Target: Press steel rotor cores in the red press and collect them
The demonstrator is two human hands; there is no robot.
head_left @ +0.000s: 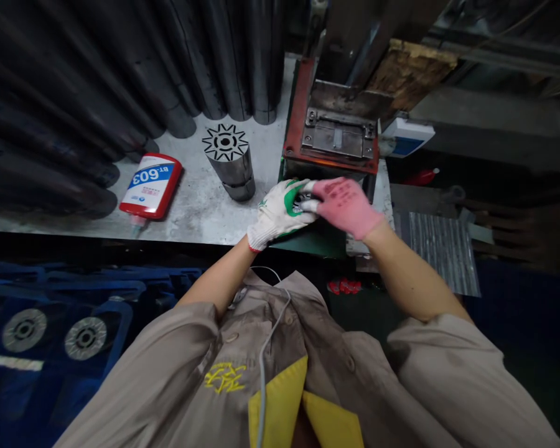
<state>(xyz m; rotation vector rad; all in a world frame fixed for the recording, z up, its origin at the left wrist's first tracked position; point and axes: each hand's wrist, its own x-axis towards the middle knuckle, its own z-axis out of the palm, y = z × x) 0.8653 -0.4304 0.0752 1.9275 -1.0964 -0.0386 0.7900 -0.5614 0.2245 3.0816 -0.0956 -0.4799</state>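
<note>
Gloved hands meet in front of a red-framed metal fixture [338, 144] at the edge of a table [191, 218], where a worker in a tan shirt [205, 348] with yellow embroidery handles a slotted metal piece [302, 200]. The left hand [282, 210], in a white glove with a green coating, curls around the piece, its grip clamped on it; the slotted end shows between the two hands. The right hand [343, 202], in a pink glove with pale fingertips, reaches across that end, thumb and forefinger slightly parted; whether its grip pinches the piece cannot be told. To the left, a metal core [232, 168] with a star-patterned top stands slightly apart from the white glove, and a red bottle [150, 188] labeled BT-603 lies with its nozzle toward the worker. Dark cylinders [181, 118] line the back of the table. A white box [407, 137] with a blue panel sits beside the fixture. At lower left, two round slotted ends [85, 338] show among blue racks [121, 361].
</note>
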